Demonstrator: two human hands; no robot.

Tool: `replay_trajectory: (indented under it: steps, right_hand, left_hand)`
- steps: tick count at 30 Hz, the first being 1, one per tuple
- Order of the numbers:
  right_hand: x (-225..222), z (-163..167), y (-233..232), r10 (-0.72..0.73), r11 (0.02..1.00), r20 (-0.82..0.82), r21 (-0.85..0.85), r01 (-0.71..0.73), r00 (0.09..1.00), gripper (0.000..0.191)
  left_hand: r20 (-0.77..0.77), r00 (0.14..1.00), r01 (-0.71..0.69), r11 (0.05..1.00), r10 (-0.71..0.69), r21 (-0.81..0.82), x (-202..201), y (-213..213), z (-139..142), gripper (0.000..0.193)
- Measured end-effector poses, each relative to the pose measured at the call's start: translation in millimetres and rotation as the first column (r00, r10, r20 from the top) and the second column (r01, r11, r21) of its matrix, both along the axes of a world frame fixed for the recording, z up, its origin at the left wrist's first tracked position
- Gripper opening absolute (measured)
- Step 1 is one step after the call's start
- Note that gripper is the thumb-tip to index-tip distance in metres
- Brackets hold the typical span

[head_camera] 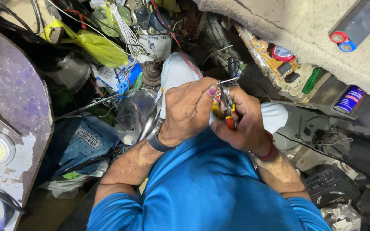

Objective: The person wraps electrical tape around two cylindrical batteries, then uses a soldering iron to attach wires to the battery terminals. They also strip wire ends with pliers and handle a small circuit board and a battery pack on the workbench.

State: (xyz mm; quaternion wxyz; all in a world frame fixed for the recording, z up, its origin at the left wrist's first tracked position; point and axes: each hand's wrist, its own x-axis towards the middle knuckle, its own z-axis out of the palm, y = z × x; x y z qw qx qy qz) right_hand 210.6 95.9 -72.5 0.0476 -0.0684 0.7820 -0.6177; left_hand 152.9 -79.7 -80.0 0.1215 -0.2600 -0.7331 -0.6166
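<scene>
Both hands meet over the lap, pressed together in front of the blue shirt. The right hand point(247, 124) is clamped round a pair of pliers point(227, 107) with red-and-yellow grips, handles buried in the fist, metal nose pointing up and away from the body. So the long axis of the tool runs nearly straight away from the person, tilted a touch toward the left hand. The left hand point(189, 112) curls in from the other side, thumb and forefinger pinched on something small and yellowish right against the plier jaws; what it is, I cannot tell, it is mostly hidden behind the thumb. A thin pale wire point(229, 80) sticks out sideways just beyond the plier tip, toward the right hand's side. The work sits between the two thumbs, touching both hands, neither nearer. On the left wrist, a watch point(156, 136) with a metal band. Beyond the right hand, well apart, a green-handled screwdriver point(311, 81) lies on the ledge; beyond the left, a yellow-green plastic bag point(95, 45) among tangled cables
</scene>
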Motion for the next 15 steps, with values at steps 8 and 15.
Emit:
replay_trajectory:
  steps: [8,15]
  right_hand:
    - [23.5,3.3,-6.5,-0.104,0.994,-0.026,-0.038,0.103,0.994,0.035]
    - [36.5,6.5,-6.2,-0.165,0.979,0.064,-0.113,0.171,0.984,0.034]
  left_hand:
    - [-0.166,0.978,0.125,0.992,-0.128,-0.028,1.1,-13.6,7.3,0.017]
    - [-0.169,0.969,0.177,0.983,-0.181,-0.040,3.7,-22.5,9.8,0.022]
